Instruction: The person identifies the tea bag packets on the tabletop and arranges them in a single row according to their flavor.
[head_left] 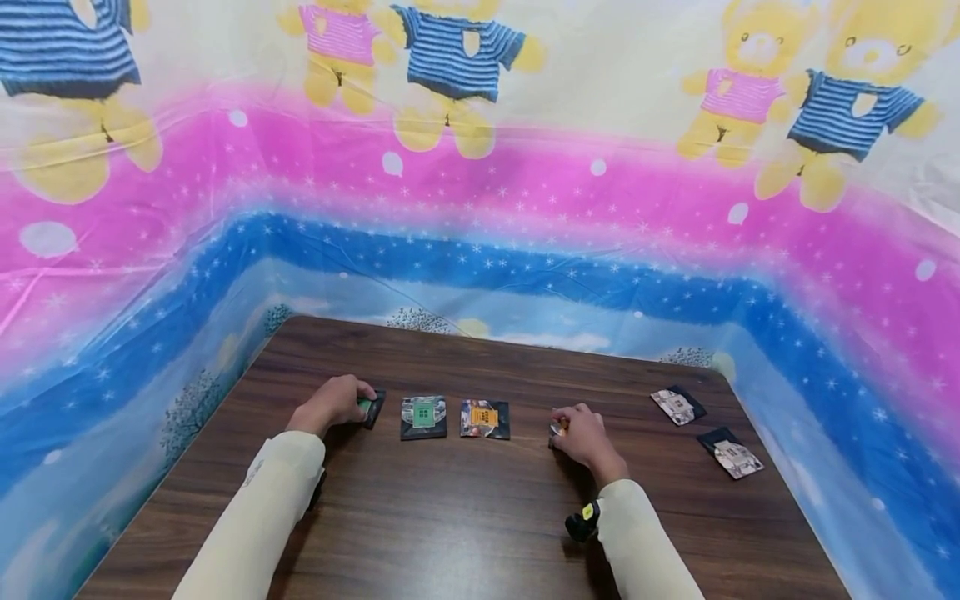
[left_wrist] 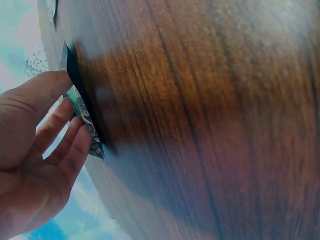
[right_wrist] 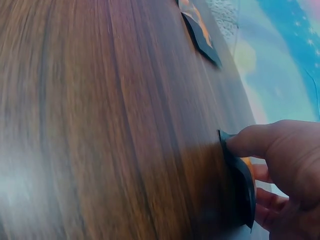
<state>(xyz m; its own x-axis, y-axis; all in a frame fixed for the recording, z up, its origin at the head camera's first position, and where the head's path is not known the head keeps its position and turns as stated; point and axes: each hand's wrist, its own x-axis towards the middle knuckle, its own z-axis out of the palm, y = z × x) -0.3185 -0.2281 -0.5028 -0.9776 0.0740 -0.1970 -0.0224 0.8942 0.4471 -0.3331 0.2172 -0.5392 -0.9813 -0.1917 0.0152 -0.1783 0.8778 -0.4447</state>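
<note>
At the left of the table, my left hand (head_left: 335,402) holds a black sachet with a green label (head_left: 371,408). In the left wrist view, the thumb is at the near side of this sachet (left_wrist: 86,116) and the fingers rest against its labelled face. On the right, my right hand (head_left: 583,435) pinches a black sachet with an orange label (head_left: 557,427), mostly hidden by the fingers. The right wrist view shows this sachet (right_wrist: 241,180) bent between thumb and fingers. Between the hands lie a flat green-labelled sachet (head_left: 423,417) and a flat orange-labelled sachet (head_left: 484,418).
Two black sachets with pale labels, one farther back (head_left: 678,405) and one nearer (head_left: 731,453), lie near the right edge of the dark wood table (head_left: 450,517). A printed cloth (head_left: 510,258) with bears hangs around the table's back and sides.
</note>
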